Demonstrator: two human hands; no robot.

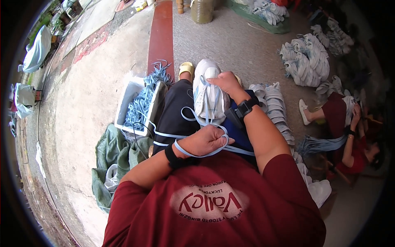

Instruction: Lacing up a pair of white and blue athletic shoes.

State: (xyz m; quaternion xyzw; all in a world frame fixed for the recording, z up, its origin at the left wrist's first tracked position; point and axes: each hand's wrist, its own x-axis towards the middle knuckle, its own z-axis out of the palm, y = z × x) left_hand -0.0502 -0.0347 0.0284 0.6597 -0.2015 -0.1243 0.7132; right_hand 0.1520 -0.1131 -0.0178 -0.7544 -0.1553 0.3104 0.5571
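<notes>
A white sneaker (210,92) rests upright on my lap, toe pointing away. My right hand (227,83) grips its upper side near the lacing. A light blue shoelace (202,119) runs down from the shoe's eyelets and loops around my left hand (204,140), which is closed on the lace just below the heel. More blue lace strands cross my dark trousers. Both wrists carry black bands.
A white box (131,99) full of blue laces stands at my left knee, with a green sack (111,154) below it. Stacked white shoes (276,107) lie at my right. Another seated person (349,136) works at the right, beside piles of white shoes (306,59).
</notes>
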